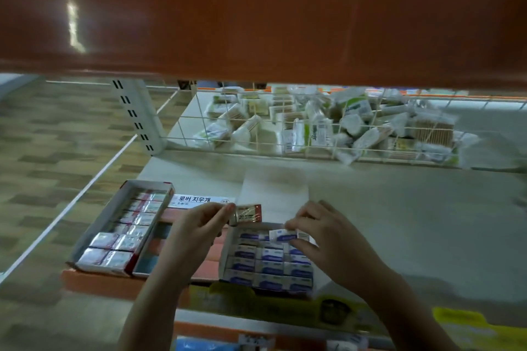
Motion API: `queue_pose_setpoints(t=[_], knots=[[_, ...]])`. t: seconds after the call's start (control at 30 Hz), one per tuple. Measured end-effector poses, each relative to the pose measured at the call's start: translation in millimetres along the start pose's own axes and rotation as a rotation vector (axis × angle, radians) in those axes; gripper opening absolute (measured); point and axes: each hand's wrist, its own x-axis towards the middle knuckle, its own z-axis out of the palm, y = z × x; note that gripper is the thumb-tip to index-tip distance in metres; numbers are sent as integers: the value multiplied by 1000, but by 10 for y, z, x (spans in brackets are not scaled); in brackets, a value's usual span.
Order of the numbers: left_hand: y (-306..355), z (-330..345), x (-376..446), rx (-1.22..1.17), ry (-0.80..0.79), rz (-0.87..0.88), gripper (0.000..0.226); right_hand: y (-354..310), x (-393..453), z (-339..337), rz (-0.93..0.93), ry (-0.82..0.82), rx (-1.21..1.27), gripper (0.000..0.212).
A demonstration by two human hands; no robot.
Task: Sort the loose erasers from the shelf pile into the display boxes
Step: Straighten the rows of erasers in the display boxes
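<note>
Our right hand (322, 232) pinches a blue-sleeved eraser (282, 236) over the back row of the blue display box (268, 258); our left hand (199, 225) pinches a red-brown eraser (247, 213) just left of that box's back edge. Blue box looks nearly full; the red box (119, 231), further left, shows gaps. No loose pile visible, remaining count unknown.

Blue-and-white erasers (269, 261), red-and-white erasers (119, 239), brown-and-red packet (245, 214), orange shelf underside (256, 8), white wire basket (285, 134)
</note>
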Motion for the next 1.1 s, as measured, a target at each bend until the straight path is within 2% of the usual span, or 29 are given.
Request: queue_pose_setpoints(t=[0.43, 0.73, 1.0, 1.1], knots=[[-92, -109, 73, 41, -198, 76, 16, -105, -157, 46, 166, -165, -311, 27], [-124, -63, 106, 35, -293, 83, 19, -95, -148, 91, 175, -243, -332, 29], [-93, -149, 21, 57, -258, 129, 14, -74, -91, 146, 203, -240, -309, 27], [-117, -347, -8, 45, -183, 139, 24, -79, -10, 89, 190, -231, -293, 27]])
